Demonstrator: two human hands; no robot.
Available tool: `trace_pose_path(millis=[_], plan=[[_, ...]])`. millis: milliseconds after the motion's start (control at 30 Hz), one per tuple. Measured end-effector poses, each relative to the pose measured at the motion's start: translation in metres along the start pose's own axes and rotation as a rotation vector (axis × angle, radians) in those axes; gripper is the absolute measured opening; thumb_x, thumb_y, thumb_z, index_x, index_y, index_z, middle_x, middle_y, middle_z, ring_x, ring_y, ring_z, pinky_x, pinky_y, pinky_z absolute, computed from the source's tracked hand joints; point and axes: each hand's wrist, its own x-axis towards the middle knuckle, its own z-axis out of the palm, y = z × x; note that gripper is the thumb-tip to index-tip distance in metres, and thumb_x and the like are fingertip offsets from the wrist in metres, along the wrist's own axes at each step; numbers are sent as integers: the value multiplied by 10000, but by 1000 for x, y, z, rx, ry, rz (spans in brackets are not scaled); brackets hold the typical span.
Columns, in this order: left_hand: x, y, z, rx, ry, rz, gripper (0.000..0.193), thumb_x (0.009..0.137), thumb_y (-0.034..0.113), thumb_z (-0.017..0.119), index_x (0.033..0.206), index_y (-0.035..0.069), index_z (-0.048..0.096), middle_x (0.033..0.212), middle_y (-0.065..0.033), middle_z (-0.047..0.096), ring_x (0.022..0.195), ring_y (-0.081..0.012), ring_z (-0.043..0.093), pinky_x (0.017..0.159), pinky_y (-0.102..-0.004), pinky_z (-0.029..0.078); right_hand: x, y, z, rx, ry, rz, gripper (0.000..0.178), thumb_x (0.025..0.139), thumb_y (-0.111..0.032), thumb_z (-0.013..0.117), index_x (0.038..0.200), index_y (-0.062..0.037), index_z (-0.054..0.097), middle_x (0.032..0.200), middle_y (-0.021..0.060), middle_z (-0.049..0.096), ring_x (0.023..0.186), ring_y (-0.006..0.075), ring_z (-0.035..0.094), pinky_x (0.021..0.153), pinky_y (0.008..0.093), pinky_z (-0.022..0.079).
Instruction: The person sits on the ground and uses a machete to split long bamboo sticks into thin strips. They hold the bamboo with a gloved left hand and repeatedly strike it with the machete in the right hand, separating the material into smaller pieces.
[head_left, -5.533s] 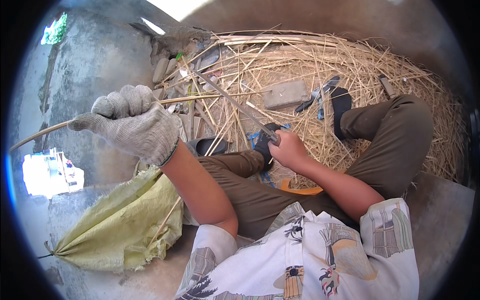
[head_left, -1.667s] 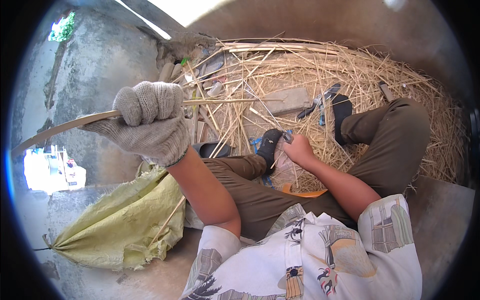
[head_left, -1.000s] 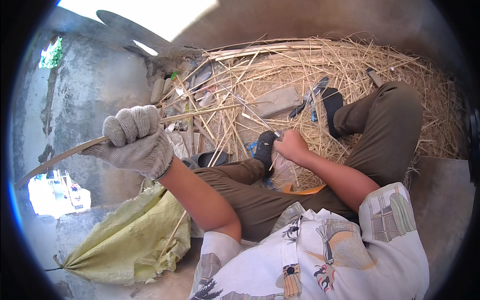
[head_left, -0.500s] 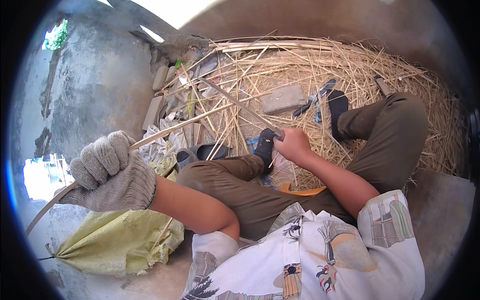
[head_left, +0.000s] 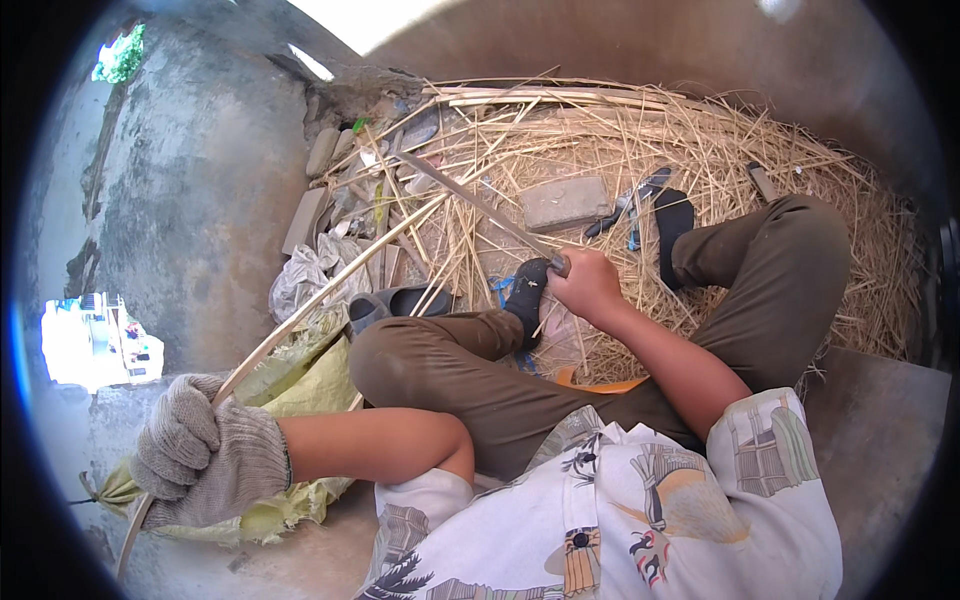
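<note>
I'm seeing the gloved left hand (head_left: 215,460) sitting low at the left, clenching a long strip (head_left: 320,297), its bare forearm (head_left: 370,440) lying nearly level. The bare right hand (head_left: 588,283) is gripping a knife (head_left: 470,198) by its handle, that arm slanting forward just beside a dark-socked foot (head_left: 525,298). The strip is looking pale tan, slender and slightly bowed, running from below the glove up toward the knife; I can't tell whether the two are touching. Beyond, a brick (head_left: 565,203) is resting among scattered straw-coloured shavings (head_left: 800,220).
</note>
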Motion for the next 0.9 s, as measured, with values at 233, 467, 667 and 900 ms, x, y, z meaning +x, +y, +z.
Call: trace_pose_path(millis=[233, 467, 667, 900], plan=[[-17, 39, 2, -40, -46, 49, 481, 973, 428, 570, 563, 240, 402, 433, 117, 362, 354, 7, 303, 371, -176, 220, 11, 42, 7, 54, 60, 360, 271, 801, -264, 664, 832, 2, 706, 801, 236, 695, 791, 406, 701, 714, 472, 539], [-7, 22, -6, -87, -38, -57, 516, 952, 470, 537, 521, 236, 378, 454, 100, 371, 367, -25, 316, 406, -227, 216, 14, 14, 6, 225, 25, 149, 286, 787, -266, 670, 823, 16, 697, 779, 233, 693, 773, 412, 685, 708, 456, 524], [-1, -91, 19, -179, 113, -251, 714, 938, 777, 417, 534, 190, 369, 473, 50, 324, 420, -87, 235, 407, -263, 171, 0, 8, 17, 172, -86, 69, 316, 791, -287, 684, 829, 27, 687, 772, 232, 689, 770, 417, 683, 724, 458, 541], [-20, -159, -2, -176, 167, -290, 756, 930, 811, 350, 539, 164, 339, 484, 21, 282, 442, -116, 198, 413, -287, 158, -22, -8, 14, 253, -113, 32, 315, 816, -298, 670, 838, 15, 687, 762, 225, 683, 791, 429, 677, 730, 466, 542]])
